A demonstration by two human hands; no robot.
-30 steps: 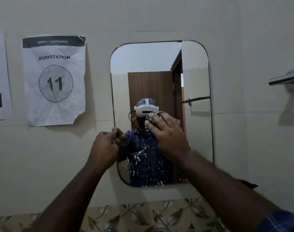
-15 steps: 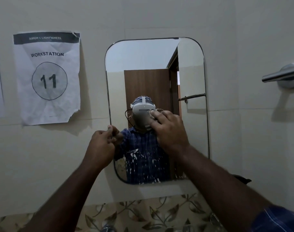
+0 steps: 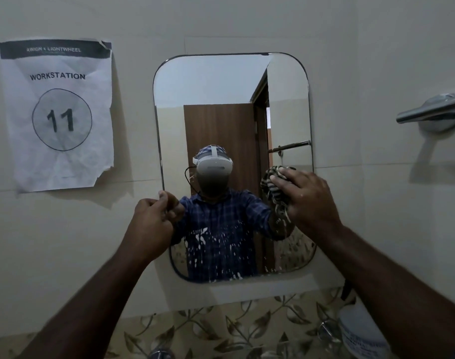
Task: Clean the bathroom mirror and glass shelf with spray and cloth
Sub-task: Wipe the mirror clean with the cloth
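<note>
Right hand [image 3: 310, 200] presses a soft, limp cloth [image 3: 274, 189] flat at the mirror's [image 3: 221, 81] 3 o'clock; left hand [image 3: 151, 218] pinches its fragile 9 o'clock edge.

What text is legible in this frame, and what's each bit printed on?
"AWIGN x LIGHTWHEEL": dark header band of the paper sign taped to the wall, small and soft, so a best reading.
"WORKSTATION": same sign, under the band.
"11": same sign, inside the drawn circle.
Spray bottle label at lower right: print there, too blurred to read.
Small white print on the shirt reflected in the mirror: unreadable.
</note>
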